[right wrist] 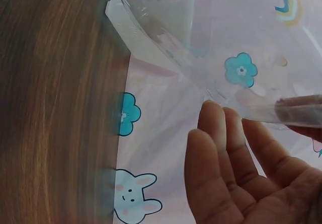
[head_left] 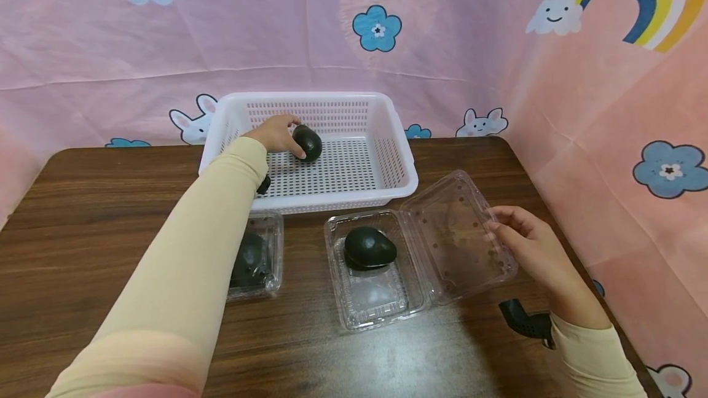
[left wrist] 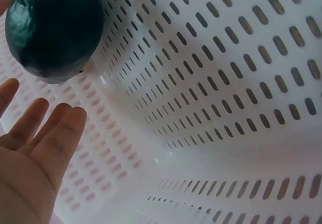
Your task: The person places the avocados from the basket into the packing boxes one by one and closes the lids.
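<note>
My left hand (head_left: 275, 134) reaches into the white slotted basket (head_left: 332, 201), next to a dark green avocado (head_left: 308, 142). In the left wrist view the left hand (left wrist: 35, 148) is flat with straight fingers, a little apart from the avocado (left wrist: 50, 27) lying on the basket floor (left wrist: 226, 83). My right hand (head_left: 520, 238) pinches the edge of the raised lid (head_left: 459, 232) of an open clear clamshell box (head_left: 376, 293), which holds a second avocado (head_left: 369, 247). The right wrist view shows the thumb over the lid (right wrist: 166, 27) and the fingers (right wrist: 221, 148) under it.
A second clear clamshell (head_left: 260, 257) with an avocado inside sits left of the open one, partly hidden by my left sleeve. All of it stands on a dark wooden table (head_left: 83, 232). A pink cartoon-print cloth (head_left: 442, 35) hangs behind and on the right.
</note>
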{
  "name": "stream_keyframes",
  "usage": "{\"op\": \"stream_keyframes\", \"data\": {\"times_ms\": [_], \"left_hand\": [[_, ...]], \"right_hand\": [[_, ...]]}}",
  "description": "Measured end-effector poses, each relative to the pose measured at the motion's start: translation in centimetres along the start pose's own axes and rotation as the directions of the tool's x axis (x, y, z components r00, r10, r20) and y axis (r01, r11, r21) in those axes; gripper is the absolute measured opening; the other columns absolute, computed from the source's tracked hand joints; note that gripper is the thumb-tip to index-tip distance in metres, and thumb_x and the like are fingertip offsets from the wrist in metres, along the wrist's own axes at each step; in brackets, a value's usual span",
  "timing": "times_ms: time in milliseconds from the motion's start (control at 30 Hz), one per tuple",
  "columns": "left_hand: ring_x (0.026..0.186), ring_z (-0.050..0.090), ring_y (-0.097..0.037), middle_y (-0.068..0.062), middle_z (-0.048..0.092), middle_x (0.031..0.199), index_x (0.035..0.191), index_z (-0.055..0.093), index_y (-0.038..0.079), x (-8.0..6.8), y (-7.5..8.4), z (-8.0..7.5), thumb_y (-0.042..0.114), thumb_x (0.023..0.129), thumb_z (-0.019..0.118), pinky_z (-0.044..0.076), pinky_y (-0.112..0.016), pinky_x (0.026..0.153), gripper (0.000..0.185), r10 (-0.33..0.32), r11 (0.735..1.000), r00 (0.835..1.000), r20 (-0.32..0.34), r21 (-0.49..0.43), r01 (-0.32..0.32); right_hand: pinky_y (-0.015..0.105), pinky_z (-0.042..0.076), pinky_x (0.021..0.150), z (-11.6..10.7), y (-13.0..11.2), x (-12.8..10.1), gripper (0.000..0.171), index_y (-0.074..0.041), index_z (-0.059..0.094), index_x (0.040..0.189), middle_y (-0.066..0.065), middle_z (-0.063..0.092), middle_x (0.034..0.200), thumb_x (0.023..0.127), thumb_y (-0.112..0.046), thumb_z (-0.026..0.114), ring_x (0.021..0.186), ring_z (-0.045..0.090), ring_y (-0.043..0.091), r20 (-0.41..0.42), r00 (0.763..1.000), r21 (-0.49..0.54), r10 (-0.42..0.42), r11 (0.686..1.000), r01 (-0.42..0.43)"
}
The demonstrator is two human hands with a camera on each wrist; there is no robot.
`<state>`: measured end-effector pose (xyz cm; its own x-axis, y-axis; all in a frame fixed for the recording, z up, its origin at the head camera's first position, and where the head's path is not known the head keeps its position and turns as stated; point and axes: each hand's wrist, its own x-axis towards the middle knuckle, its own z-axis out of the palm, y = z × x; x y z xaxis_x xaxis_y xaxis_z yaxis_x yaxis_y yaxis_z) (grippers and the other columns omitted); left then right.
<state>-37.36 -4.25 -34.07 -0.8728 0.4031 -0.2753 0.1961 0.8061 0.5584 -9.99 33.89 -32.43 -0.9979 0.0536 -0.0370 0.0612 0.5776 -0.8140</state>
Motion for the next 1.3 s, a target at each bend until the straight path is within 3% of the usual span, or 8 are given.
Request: {"op": "stream_keyframes", "data": {"times_ms": [200,467,967,1300], "left_hand": [[0.138,0.028,-0.043,-0.025,0.029,0.152,0.147,0.033,0.000,0.5,0.0,0.2,-0.002,0.075,0.075,0.026,-0.053,0.112,0.083,-0.005,1.000,1.000,0.001,0.005,0.005],[0.137,0.031,-0.042,-0.025,0.034,0.149,0.146,0.035,0.000,1.1,0.1,0.6,-0.010,0.075,0.069,0.027,-0.051,0.112,0.079,0.021,0.996,1.000,-0.004,0.092,-0.021],[0.135,0.034,-0.043,-0.027,0.041,0.143,0.142,0.043,0.002,1.3,0.0,0.9,-0.003,0.081,0.070,0.026,-0.053,0.112,0.067,0.049,0.988,0.999,-0.010,0.146,-0.048],[0.135,0.033,-0.042,-0.027,0.038,0.145,0.142,0.042,0.000,1.2,0.0,0.7,0.015,0.087,0.071,0.028,-0.051,0.111,0.064,0.031,0.990,1.000,0.002,0.138,-0.031]], "right_hand": [[0.026,0.054,0.064,0.0,-0.1,0.0,0.038,0.002,0.051,0.128,-0.006,0.063,0.097,0.101,-0.025,0.052,0.080,0.063,0.004,-0.004,1.000,-0.013,-0.002,1.000,0.002],[0.026,0.054,0.064,0.2,-0.1,0.0,0.037,0.003,0.052,0.126,-0.009,0.063,0.095,0.101,-0.023,0.052,0.080,0.063,0.004,-0.008,1.000,-0.005,-0.013,1.000,0.013],[0.026,0.054,0.064,0.1,0.2,0.1,0.036,0.003,0.052,0.127,-0.005,0.063,0.097,0.101,-0.021,0.052,0.079,0.062,0.005,-0.004,1.000,-0.010,-0.004,1.000,0.004],[0.025,0.055,0.064,0.1,0.2,0.2,0.035,0.004,0.052,0.126,-0.007,0.063,0.096,0.100,-0.020,0.053,0.080,0.063,0.004,-0.007,1.000,-0.003,-0.019,1.000,0.019]]}}
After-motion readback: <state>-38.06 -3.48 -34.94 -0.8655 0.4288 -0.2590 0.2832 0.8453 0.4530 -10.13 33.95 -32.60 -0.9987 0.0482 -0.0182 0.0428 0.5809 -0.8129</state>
